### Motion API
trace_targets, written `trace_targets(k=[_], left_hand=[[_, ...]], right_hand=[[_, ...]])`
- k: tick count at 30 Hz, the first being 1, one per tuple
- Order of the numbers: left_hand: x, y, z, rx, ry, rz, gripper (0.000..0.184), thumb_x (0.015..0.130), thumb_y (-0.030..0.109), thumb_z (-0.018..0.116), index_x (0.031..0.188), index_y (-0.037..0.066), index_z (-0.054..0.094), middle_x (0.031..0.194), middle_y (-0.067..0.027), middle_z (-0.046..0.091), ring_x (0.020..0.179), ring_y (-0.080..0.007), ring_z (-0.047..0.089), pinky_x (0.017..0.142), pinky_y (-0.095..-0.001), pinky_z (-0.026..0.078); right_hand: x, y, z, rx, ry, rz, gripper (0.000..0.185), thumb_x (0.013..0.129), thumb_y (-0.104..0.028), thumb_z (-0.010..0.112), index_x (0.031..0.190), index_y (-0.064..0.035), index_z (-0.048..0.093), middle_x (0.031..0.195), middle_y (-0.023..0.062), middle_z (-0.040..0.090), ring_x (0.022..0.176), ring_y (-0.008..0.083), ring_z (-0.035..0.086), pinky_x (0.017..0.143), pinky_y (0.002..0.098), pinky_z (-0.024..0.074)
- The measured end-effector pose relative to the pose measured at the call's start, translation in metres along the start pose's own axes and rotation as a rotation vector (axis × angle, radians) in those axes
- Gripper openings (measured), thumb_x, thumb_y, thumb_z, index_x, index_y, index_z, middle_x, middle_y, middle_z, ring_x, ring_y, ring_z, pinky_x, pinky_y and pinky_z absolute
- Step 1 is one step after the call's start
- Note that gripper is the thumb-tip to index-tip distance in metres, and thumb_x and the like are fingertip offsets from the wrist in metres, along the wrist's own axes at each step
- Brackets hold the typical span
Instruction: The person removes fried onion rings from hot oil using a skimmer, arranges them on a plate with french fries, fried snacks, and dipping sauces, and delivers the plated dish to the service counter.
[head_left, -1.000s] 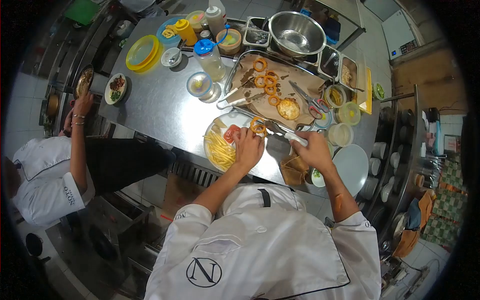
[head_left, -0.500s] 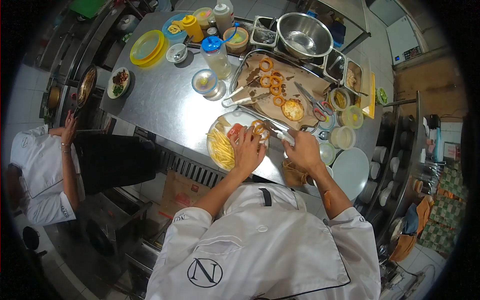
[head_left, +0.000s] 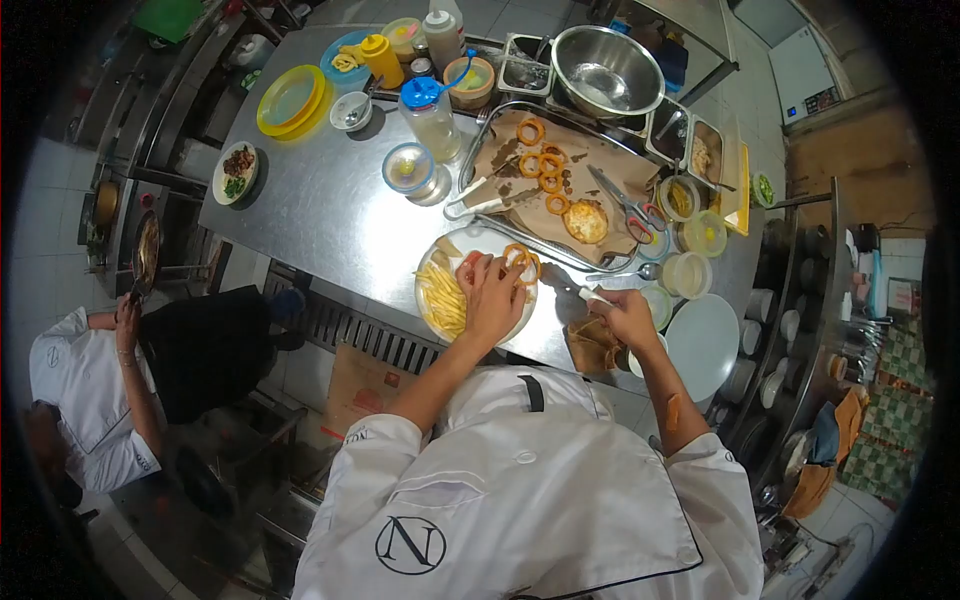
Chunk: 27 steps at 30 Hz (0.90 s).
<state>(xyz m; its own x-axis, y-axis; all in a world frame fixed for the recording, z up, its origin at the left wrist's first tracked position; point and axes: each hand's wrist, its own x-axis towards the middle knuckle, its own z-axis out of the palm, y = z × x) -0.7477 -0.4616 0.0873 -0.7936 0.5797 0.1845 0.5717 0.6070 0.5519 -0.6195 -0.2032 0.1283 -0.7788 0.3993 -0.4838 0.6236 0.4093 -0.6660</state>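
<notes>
A white plate [head_left: 512,331] near the table's front edge holds french fries [head_left: 440,300], a red piece that looks like tomato [head_left: 468,263] and fried onion rings [head_left: 522,262]. My left hand [head_left: 494,300] reaches over it, fingers bent down onto the food beside the red piece. Whatever lies beneath those fingers is hidden. To the right of the plate, my right hand [head_left: 628,318] is closed round the white handle of a flat-bladed metal tool [head_left: 590,294]. Its blade points left toward the plate; whether knife or spatula I cannot tell.
Behind the plate, a paper-lined tray [head_left: 600,175] carries onion rings, a round fried piece [head_left: 585,221], tongs [head_left: 482,205] and red-handled scissors [head_left: 625,205]. Sauce tubs and a large plate [head_left: 701,345] stand right. A co-worker [head_left: 95,385] holds a pan [head_left: 146,250] at left.
My right hand has moved down and slightly right with the tool, and the blade has dropped lower. My left hand has hardly moved. The co-worker and the pan have shifted.
</notes>
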Motion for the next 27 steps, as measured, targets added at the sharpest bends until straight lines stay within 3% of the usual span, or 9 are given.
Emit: trace_targets(k=[3,5,9,11,15,19,21,22,27], left_hand=[[0.000,-0.003,0.001,-0.012,-0.019,0.015,0.040,0.089,0.023,0.075,0.127,0.013,0.074,0.131,-0.0133,0.064,0.134,-0.0339,0.050,0.116,-0.0550,0.025],[-0.002,-0.003,0.002,-0.018,-0.030,0.022,0.040,0.089,0.023,0.075,0.127,0.012,0.074,0.131,-0.0134,0.064,0.134,-0.0337,0.050,0.116,-0.0552,0.025],[0.000,0.001,-0.006,-0.048,0.021,0.034,0.042,0.088,0.022,0.075,0.128,0.008,0.071,0.130,-0.0130,0.064,0.132,-0.0335,0.050,0.115,-0.0542,0.026],[0.004,0.001,-0.010,-0.065,0.028,0.029,0.042,0.088,0.021,0.075,0.128,0.007,0.070,0.130,-0.0130,0.064,0.132,-0.0336,0.051,0.115,-0.0539,0.026],[0.006,0.003,-0.019,-0.122,-0.009,-0.003,0.044,0.092,0.022,0.070,0.131,0.002,0.066,0.134,-0.0163,0.061,0.135,-0.0352,0.047,0.115,-0.0546,0.025],[0.009,0.005,-0.031,-0.107,0.021,-0.031,0.045,0.093,0.023,0.069,0.131,0.000,0.065,0.134,-0.0167,0.061,0.135,-0.0356,0.048,0.114,-0.0547,0.026],[0.007,0.003,-0.036,-0.098,0.026,-0.051,0.045,0.093,0.023,0.069,0.131,0.000,0.065,0.135,-0.0167,0.061,0.135,-0.0355,0.048,0.114,-0.0551,0.026],[0.006,0.002,-0.037,-0.097,0.030,-0.073,0.046,0.092,0.024,0.069,0.131,0.000,0.065,0.135,-0.0168,0.061,0.136,-0.0355,0.048,0.114,-0.0555,0.026],[-0.002,-0.008,-0.038,-0.102,0.061,-0.111,0.045,0.091,0.023,0.070,0.130,0.001,0.065,0.137,-0.0164,0.061,0.137,-0.0353,0.048,0.114,-0.0561,0.025]], right_hand=[[-0.010,-0.013,-0.011,0.026,-0.027,0.020,0.036,0.089,-0.027,0.080,0.116,-0.0034,0.082,0.071,0.0055,0.071,0.067,0.0146,0.065,0.066,0.0356,0.0504],[-0.023,-0.036,-0.028,-0.170,-0.065,0.021,0.042,0.087,-0.038,0.078,0.116,-0.0080,0.082,0.091,0.0222,0.078,0.084,0.0360,0.077,0.080,0.0425,0.0573],[-0.035,-0.059,-0.064,-0.158,-0.061,-0.086,0.040,0.088,-0.036,0.078,0.117,-0.0080,0.082,0.091,0.0219,0.079,0.083,0.0354,0.077,0.079,0.0425,0.0572],[-0.015,-0.065,-0.077,-0.111,0.115,-0.188,0.038,0.090,-0.034,0.077,0.118,-0.0079,0.082,0.090,0.0217,0.078,0.084,0.0356,0.077,0.080,0.0441,0.0570],[0.066,-0.087,-0.082,-0.045,0.145,-0.028,0.039,0.091,-0.032,0.078,0.116,-0.0027,0.082,0.064,0.0115,0.069,0.050,0.0201,0.065,0.052,0.0375,0.0499],[0.122,-0.091,-0.062,0.234,0.107,0.083,0.039,0.091,-0.031,0.079,0.115,-0.0007,0.083,0.058,0.0047,0.062,0.041,0.0134,0.054,0.043,0.0345,0.0422],[0.132,-0.092,-0.052,0.189,0.159,0.058,0.032,0.092,-0.027,0.078,0.091,0.0044,0.080,0.061,0.0008,0.062,0.044,0.0109,0.052,0.043,0.0315,0.0375],[0.134,-0.092,-0.049,0.188,0.155,0.055,0.032,0.092,-0.027,0.078,0.091,0.0044,0.080,0.061,0.0008,0.062,0.044,0.0109,0.052,0.043,0.0315,0.0375],[0.132,-0.094,-0.041,-0.081,0.211,-0.046,0.043,0.086,-0.033,0.081,0.116,-0.0021,0.082,0.065,0.0083,0.069,0.051,0.0158,0.061,0.052,0.0350,0.0469]])
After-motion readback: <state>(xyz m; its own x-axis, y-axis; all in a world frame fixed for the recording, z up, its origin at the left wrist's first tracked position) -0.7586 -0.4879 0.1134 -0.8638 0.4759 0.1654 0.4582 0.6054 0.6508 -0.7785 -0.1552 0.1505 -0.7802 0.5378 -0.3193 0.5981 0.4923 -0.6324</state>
